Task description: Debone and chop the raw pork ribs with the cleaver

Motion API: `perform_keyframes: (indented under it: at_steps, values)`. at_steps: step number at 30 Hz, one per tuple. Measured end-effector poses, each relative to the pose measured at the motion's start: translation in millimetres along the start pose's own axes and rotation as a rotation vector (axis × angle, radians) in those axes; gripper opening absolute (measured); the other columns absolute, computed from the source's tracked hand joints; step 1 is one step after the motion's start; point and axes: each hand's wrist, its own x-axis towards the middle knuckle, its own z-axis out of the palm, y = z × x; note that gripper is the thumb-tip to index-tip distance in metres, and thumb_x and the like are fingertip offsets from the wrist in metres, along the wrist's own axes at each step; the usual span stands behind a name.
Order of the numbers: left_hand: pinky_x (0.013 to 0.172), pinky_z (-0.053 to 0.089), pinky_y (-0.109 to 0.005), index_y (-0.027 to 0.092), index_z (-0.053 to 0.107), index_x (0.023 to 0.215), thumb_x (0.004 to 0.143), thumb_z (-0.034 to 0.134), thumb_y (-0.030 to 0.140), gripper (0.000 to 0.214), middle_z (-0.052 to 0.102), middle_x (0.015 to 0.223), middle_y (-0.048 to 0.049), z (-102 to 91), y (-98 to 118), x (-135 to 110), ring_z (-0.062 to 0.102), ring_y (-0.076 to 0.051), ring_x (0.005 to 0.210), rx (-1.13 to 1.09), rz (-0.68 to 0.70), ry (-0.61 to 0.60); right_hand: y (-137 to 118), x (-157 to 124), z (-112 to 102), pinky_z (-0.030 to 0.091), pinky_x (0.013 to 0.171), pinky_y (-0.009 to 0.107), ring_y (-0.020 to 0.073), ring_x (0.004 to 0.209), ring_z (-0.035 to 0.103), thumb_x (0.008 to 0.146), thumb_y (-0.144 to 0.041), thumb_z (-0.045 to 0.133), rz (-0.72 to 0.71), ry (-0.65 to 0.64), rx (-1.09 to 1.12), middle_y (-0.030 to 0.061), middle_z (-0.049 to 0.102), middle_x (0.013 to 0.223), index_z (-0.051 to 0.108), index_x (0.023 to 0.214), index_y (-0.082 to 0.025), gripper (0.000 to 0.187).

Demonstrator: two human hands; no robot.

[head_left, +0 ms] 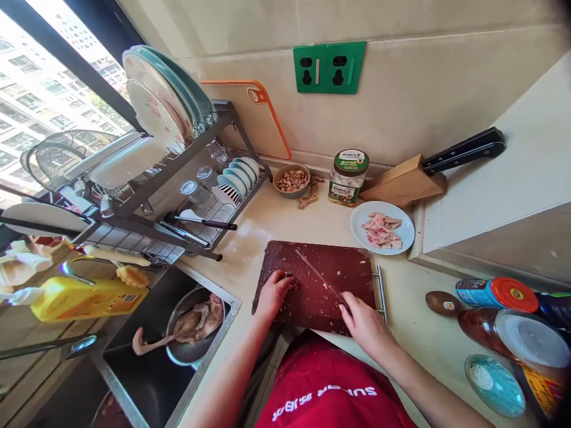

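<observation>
Gripping the handle of a knife [319,277], the right hand [363,321] is closed around it and lays the blade slantwise across the dark red cutting board [348,270] at the front edge of the tabletop [414,303]. The left hand [272,294] presses curled fingers on a small piece of meat [292,280] at the board's left edge. A plate of sliced meat [382,228] sits just behind the board, toward the back right corner.

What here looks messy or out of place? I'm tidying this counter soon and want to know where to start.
A few peanut shells lie loose on the counter beside the bowl of peanuts. Small meat scraps speckle the dark red cutting board, where the left hand pins a piece and the right hand holds a knife. Nothing looks damaged.
</observation>
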Motion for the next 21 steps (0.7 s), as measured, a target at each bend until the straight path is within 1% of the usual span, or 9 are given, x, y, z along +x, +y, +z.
perform_keyframes:
  at_steps: [3, 6, 10, 14, 17, 21]
  values:
    - [0.082, 0.045, -0.026, 0.026, 0.063, 0.105, 0.085, 0.045, 0.026, 0.027, 0.055, 0.107, -0.0050, -0.8, 2.6, -0.1, 0.054, -0.017, 0.096, 0.052, -0.050, -0.046, -23.3, 1.2, 7.1, 0.042, 0.063, 0.023, 0.0162, 0.077, 0.063, 0.089, -0.024, 0.036, -0.032, -0.081, 0.005, 0.0044, 0.064, 0.087, 0.053, 0.100, -0.022, 0.020]
    - [0.081, 0.043, -0.025, 0.029, 0.064, 0.104, 0.083, 0.047, 0.025, 0.027, 0.058, 0.103, -0.0027, -3.3, 3.8, 1.8, 0.054, -0.017, 0.095, 0.072, -0.058, -0.052, -34.0, 3.3, 10.9, 0.040, 0.059, 0.023, 0.0169, 0.073, 0.064, 0.088, -0.021, 0.038, -0.053, -0.122, -0.050, 0.0041, 0.064, 0.083, 0.053, 0.097, -0.022, 0.018]
    - [0.080, 0.042, -0.026, 0.026, 0.066, 0.097, 0.083, 0.045, 0.022, 0.026, 0.059, 0.102, -0.0033, -4.9, 3.5, 4.2, 0.053, -0.018, 0.095, 0.113, -0.054, -0.072, -35.9, 3.2, 6.3, 0.037, 0.053, 0.024, 0.0185, 0.069, 0.064, 0.088, -0.019, 0.037, -0.054, -0.170, -0.124, 0.0044, 0.064, 0.081, 0.053, 0.094, -0.022, 0.017]
    - [0.080, 0.042, -0.027, 0.022, 0.066, 0.094, 0.084, 0.044, 0.020, 0.024, 0.060, 0.100, -0.0057, -4.7, 3.6, 4.8, 0.054, -0.019, 0.095, 0.173, -0.054, -0.096, -36.4, 3.5, -3.1, 0.036, 0.052, 0.025, 0.0203, 0.069, 0.065, 0.089, -0.019, 0.036, -0.046, -0.239, -0.129, 0.0058, 0.064, 0.082, 0.053, 0.094, -0.021, 0.018]
    - [0.079, 0.043, -0.027, 0.022, 0.065, 0.095, 0.083, 0.046, 0.020, 0.023, 0.060, 0.098, -0.0054, -5.5, 5.9, 4.8, 0.055, -0.019, 0.092, 0.180, -0.067, -0.104, -35.8, 4.9, -7.2, 0.036, 0.051, 0.025, 0.0206, 0.069, 0.065, 0.088, -0.018, 0.037, -0.035, -0.285, -0.107, 0.0066, 0.065, 0.083, 0.052, 0.096, -0.021, 0.018]
    - [0.075, 0.042, -0.025, 0.023, 0.065, 0.094, 0.083, 0.047, 0.019, 0.022, 0.060, 0.096, -0.0040, -8.1, 10.0, 5.8, 0.056, -0.017, 0.087, 0.170, -0.094, -0.116, -33.8, 8.8, -9.1, 0.034, 0.051, 0.024, 0.0193, 0.067, 0.065, 0.087, -0.017, 0.037, -0.039, -0.313, -0.071, 0.0059, 0.066, 0.080, 0.052, 0.093, -0.020, 0.016]
